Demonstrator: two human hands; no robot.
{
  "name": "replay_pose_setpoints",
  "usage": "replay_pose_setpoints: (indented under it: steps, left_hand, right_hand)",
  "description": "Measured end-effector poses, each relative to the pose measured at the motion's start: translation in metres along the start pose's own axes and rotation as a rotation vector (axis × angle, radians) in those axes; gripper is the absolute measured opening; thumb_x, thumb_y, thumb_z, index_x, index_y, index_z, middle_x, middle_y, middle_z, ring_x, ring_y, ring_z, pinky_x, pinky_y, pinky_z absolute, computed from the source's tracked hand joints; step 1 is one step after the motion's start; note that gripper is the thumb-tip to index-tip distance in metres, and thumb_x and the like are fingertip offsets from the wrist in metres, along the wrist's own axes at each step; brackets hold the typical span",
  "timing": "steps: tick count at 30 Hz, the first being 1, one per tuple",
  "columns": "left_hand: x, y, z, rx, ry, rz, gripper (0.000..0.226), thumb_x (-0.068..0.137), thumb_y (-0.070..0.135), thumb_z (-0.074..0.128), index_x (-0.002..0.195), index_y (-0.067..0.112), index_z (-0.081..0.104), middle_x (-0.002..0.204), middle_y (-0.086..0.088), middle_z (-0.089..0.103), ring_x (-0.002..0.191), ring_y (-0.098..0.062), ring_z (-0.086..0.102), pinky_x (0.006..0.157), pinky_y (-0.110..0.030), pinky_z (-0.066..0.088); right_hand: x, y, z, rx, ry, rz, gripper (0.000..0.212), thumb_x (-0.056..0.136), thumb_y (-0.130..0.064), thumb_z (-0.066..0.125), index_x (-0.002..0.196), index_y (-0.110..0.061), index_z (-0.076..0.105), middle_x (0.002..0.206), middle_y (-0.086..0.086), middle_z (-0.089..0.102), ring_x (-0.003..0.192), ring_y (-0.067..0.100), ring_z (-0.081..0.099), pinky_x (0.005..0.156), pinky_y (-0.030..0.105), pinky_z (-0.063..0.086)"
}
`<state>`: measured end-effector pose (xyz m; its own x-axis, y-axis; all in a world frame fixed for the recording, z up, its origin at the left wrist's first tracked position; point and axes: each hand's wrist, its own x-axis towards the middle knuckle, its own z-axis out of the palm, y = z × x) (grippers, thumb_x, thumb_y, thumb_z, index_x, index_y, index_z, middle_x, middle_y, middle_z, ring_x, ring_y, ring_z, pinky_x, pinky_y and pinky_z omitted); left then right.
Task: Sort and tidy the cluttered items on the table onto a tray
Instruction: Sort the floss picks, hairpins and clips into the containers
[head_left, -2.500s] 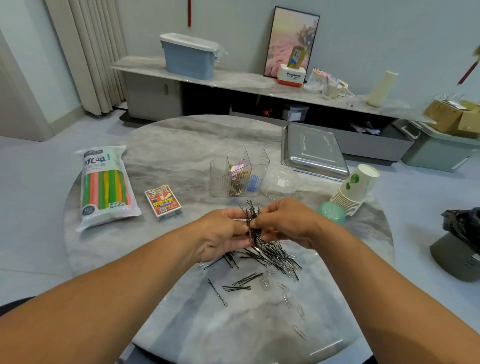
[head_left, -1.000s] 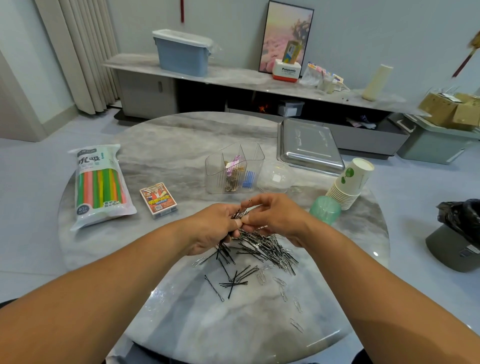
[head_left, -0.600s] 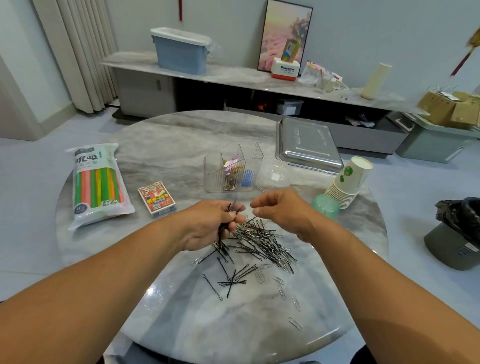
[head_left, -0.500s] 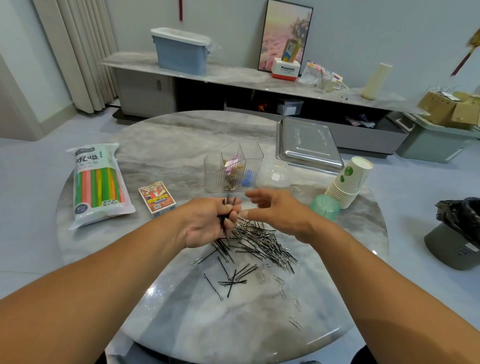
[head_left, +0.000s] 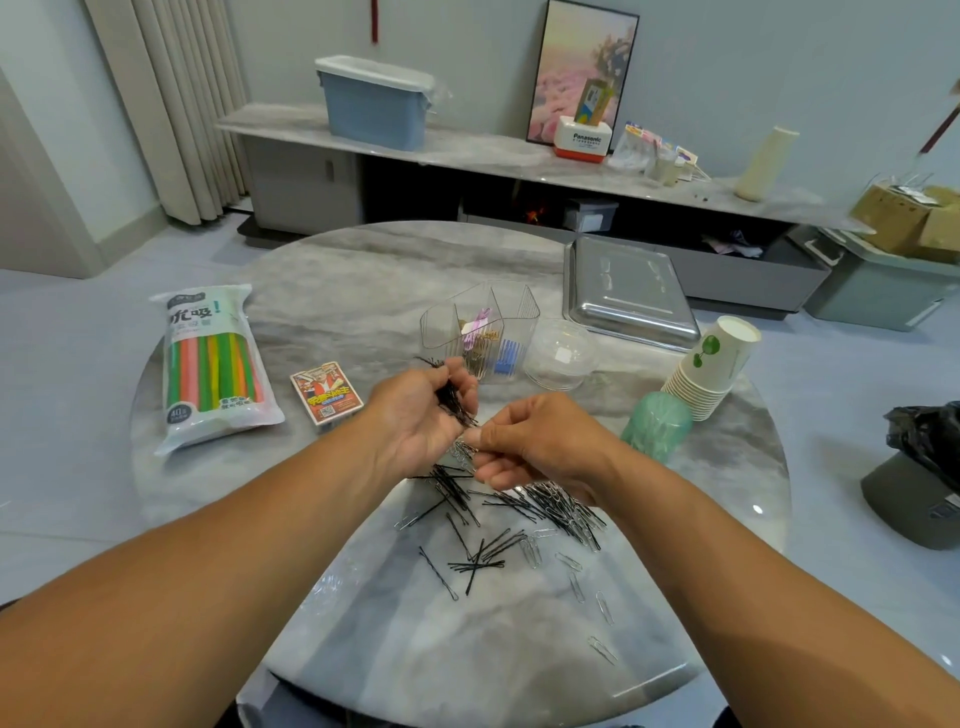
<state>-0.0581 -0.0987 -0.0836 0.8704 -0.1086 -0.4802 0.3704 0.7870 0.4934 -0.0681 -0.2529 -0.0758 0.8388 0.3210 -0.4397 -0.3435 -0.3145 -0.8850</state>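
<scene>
Two bare forearms reach over a round grey marble table (head_left: 337, 270). The left hand (head_left: 421, 415) is turned palm up, its fingers curled round a small bundle of black bobby pins (head_left: 453, 397). The right hand (head_left: 540, 447) sits just beside it, palm down, fingers bent, with thumb and forefinger pinching at thin metal pieces; exactly what it holds is too small to tell. Under and in front of the hands lies a loose heap of black hairpins and silver paper clips (head_left: 519, 514), too many to count. Beyond stand one clear plastic divided organizer (head_left: 480, 327), one clear dome lid (head_left: 558, 356), one empty steel tray (head_left: 628, 291), one stack of paper cups (head_left: 711, 364), one green plastic cup (head_left: 657, 426), one card box (head_left: 326, 397), and one packet of coloured straws (head_left: 213, 364).
</scene>
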Motion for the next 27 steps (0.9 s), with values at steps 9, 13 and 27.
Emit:
replay_pose_setpoints:
  steps: [9,13,27]
  left_hand:
    - [0.008,0.005,-0.005,-0.009,0.144,0.066,0.019,0.106,0.008,0.038,0.106,0.006,0.057,0.075,-0.006,0.049,0.062,-0.013,0.047,0.057,-0.023,0.041]
    - [0.008,0.0,-0.006,-0.007,0.113,0.017,0.023,0.107,0.017,0.037,0.103,0.003,0.055,0.081,-0.01,0.052,0.068,-0.017,0.053,0.059,-0.027,0.05]
    - [0.001,-0.016,-0.002,0.076,-0.18,-0.1,0.066,0.106,0.053,0.03,0.13,-0.005,0.051,0.084,-0.015,0.067,0.078,-0.024,0.065,0.09,-0.044,0.059]
  right_hand:
    - [-0.01,-0.017,-0.022,-0.277,-0.087,0.152,0.021,0.078,-0.027,0.086,0.082,-0.015,0.069,0.075,0.002,0.068,0.063,0.011,0.059,0.058,0.023,0.05]
    - [-0.006,-0.018,-0.028,-0.138,0.088,0.066,0.024,0.078,-0.025,0.086,0.088,-0.012,0.069,0.059,-0.004,0.051,0.049,0.008,0.042,0.046,0.022,0.038]
    - [0.008,-0.006,-0.007,-0.132,0.342,-0.289,0.022,0.087,-0.027,0.08,0.085,-0.007,0.07,0.072,0.006,0.075,0.054,0.013,0.062,0.046,0.023,0.046]
